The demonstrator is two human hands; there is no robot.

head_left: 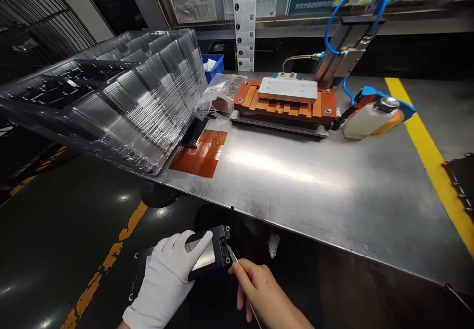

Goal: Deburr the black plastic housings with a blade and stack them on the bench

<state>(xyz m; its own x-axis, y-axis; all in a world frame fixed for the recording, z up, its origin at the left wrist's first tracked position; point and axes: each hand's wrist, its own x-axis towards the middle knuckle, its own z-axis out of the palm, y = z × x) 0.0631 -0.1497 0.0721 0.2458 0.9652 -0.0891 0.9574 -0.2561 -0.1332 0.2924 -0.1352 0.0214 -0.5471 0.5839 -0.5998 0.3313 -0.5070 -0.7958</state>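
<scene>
My left hand [168, 270], in a white glove, is wrapped round a flat black part [221, 242] with a silver plate on its face and small metal rings at its corners. The part is held low, in front of the bench's near edge. Bare and closed, my right hand [255, 282] pinches a thin metal tool [232, 255] between thumb and fingers. The tool's tip meets the right end of the black part, close to a recess there. My fingertips hide some of the tool.
Stacked clear plastic trays [148, 102] fill the left of the steel bench [296, 176]. Beside them lie an orange sheet [202, 159] and a phone [195, 131]. An orange fixture [255, 99] with a pneumatic cylinder stands at the back, a white bottle [368, 119] to its right.
</scene>
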